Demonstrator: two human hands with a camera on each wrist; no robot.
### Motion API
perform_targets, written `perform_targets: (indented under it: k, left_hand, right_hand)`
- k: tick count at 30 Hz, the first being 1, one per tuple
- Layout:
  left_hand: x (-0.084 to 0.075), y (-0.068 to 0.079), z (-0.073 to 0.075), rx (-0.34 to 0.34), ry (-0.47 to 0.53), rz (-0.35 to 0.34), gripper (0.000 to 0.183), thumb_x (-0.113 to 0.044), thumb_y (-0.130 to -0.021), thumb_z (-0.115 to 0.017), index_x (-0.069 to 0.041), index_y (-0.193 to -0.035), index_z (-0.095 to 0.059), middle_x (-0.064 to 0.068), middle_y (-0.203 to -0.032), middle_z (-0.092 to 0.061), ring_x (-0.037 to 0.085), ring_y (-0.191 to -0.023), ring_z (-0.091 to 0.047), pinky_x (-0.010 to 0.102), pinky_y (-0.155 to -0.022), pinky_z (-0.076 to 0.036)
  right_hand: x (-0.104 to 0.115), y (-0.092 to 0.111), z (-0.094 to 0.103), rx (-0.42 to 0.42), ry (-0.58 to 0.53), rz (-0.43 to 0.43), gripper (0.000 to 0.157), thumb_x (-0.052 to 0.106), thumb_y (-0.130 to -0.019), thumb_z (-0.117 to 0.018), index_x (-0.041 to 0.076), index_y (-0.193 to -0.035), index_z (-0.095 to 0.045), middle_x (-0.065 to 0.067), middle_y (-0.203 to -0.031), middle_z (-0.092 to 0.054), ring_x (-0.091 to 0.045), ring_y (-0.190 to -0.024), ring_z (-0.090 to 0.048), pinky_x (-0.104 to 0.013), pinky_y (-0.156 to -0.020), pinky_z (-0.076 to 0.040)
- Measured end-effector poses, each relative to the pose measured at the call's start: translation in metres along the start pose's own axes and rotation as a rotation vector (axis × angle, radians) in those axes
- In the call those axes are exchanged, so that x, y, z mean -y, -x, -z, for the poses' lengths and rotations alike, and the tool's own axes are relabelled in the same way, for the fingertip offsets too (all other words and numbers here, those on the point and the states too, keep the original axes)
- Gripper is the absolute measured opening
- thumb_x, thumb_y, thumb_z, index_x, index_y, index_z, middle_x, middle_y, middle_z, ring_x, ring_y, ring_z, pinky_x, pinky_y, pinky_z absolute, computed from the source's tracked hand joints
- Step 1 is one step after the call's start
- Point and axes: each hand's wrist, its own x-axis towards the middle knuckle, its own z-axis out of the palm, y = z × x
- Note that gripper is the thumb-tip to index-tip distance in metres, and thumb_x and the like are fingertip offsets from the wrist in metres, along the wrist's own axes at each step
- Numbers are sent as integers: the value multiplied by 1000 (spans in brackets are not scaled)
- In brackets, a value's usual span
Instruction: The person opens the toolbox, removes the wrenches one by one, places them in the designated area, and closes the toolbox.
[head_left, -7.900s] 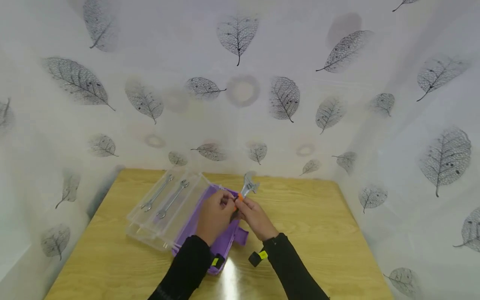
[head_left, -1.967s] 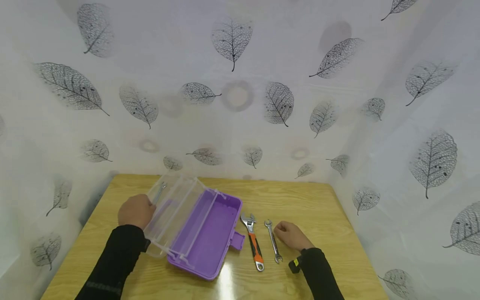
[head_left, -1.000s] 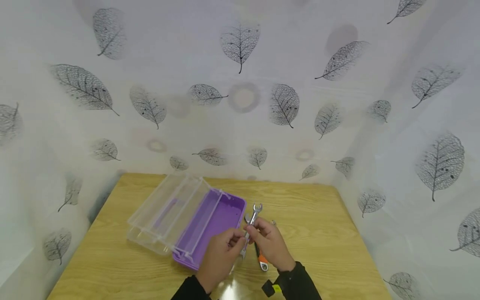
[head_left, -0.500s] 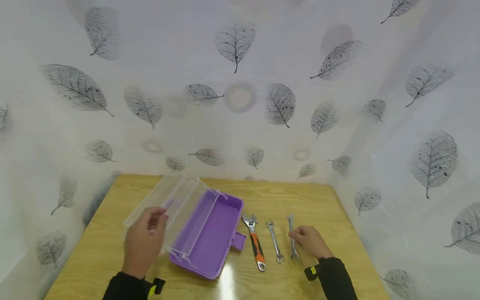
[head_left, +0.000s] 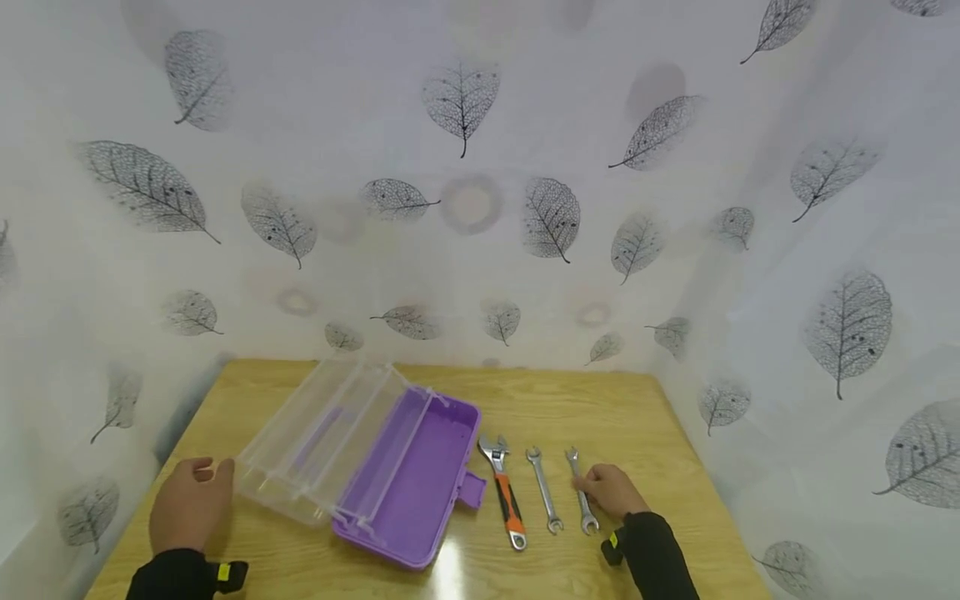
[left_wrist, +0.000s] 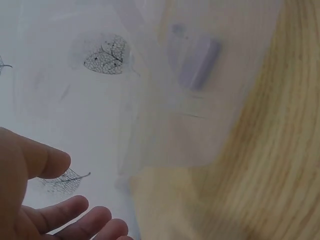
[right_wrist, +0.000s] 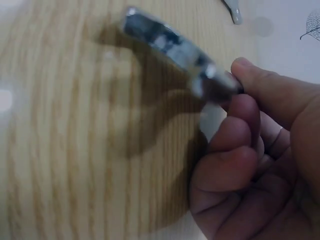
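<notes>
My right hand [head_left: 612,490] pinches a double open-end wrench [head_left: 582,498] between thumb and fingers, at the right end of a row of tools. In the right wrist view the wrench [right_wrist: 170,47] angles away from the fingertips, close over the wood. My left hand [head_left: 191,504] holds nothing; its fingers are relaxed and apart, just left of the clear lid [head_left: 300,450]. That lid lies folded back from a purple toolbox [head_left: 420,483]. A second open-end wrench [head_left: 544,492] and an adjustable wrench [head_left: 505,496] with an orange and black handle lie between toolbox and right hand.
The light wooden table [head_left: 585,400] carries everything. A purple latch [head_left: 472,490] sticks out from the toolbox's right side. Behind and on both sides hangs a pale sheet [head_left: 480,250] printed with leaves.
Both small wrenches have left the lid and the adjustable wrench lies on the table. Lately my left hand has moved left, off the lid. My right hand still pinches the last wrench.
</notes>
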Motion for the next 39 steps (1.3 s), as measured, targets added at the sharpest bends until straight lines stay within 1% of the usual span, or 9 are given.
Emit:
perform_targets:
  k: [6, 13, 17, 20, 23, 27, 30, 35, 39]
  left_hand:
    - [18, -3, -8, 148, -83, 13, 109, -81, -80, -19, 11, -136, -34, 38, -130, -44, 52, -104, -48, 61, -83, -43]
    - [34, -2, -15, 263, -91, -3, 112, -83, -78, -20, 12, -137, -32, 40, -137, -35, 58, -112, -39, 68, -90, -38]
    - [39, -2, -26, 306, -73, -97, 100, -80, -82, -19, 5, -124, -51, 37, -131, -46, 55, -114, -43, 63, -86, -43]
    - [38, -2, -35, 287, -32, -128, 95, -77, -84, -16, 2, -123, -53, 35, -134, -45, 55, -120, -39, 65, -91, -40]
    - [34, 2, -40, 257, 52, -90, 94, -73, -88, -12, 1, -140, -38, 33, -145, -34, 54, -129, -27, 67, -103, -28]
    - [28, 11, -39, 247, 212, -73, 86, -64, -93, -10, 3, -145, -28, 31, -143, -39, 46, -128, -37, 61, -104, -34]
    - [24, 17, -34, 284, 341, -88, 86, -63, -94, -12, 6, -145, -23, 32, -134, -44, 38, -117, -51, 50, -98, -46]
    - [18, 18, -26, 421, 543, -75, 92, -67, -90, -21, 5, -147, -12, 31, -138, -37, 20, -112, -56, 38, -95, -51]
    - [17, 18, -16, 473, 799, -48, 77, -56, -94, -38, -3, -146, -19, 12, -133, -44, 6, -108, -56, 27, -92, -52]
  right_hand:
    - [4, -8, -12, -33, 30, -13, 30, 32, -86, -66, 9, -70, -55, -1, -64, -53, -17, -55, -46, -29, -49, -37]
    - [15, -7, -26, -125, 70, 8, 28, 31, -88, -63, 10, -72, -54, 0, -64, -51, -14, -53, -44, -27, -46, -37]
    - [57, 5, -46, -214, 5, 156, 21, 30, -91, -59, 11, -85, -59, -1, -75, -56, -15, -63, -51, -31, -53, -45]
    - [94, 14, -68, -116, 0, 347, 32, 35, -90, -59, 9, -109, -59, -5, -102, -61, -20, -91, -57, -40, -75, -52]
    - [119, 19, -89, 25, 82, 485, 60, 44, -87, -61, 5, -132, -47, -12, -129, -52, -29, -118, -49, -52, -97, -45]
    - [128, 13, -113, 29, 256, 581, 80, 54, -79, -65, 6, -139, -41, -14, -133, -52, -31, -121, -48, -52, -102, -43]
    - [127, 6, -125, -4, 289, 637, 77, 53, -72, -71, 10, -132, -49, -8, -121, -61, -26, -111, -55, -48, -97, -47]
    - [124, 2, -135, -17, 235, 649, 53, 42, -71, -74, 17, -115, -58, 5, -104, -62, -14, -98, -57, -42, -90, -50]
    - [123, 2, -137, -26, 209, 640, 53, 42, -74, -72, 18, -118, -57, 5, -105, -62, -13, -98, -57, -42, -90, -51]
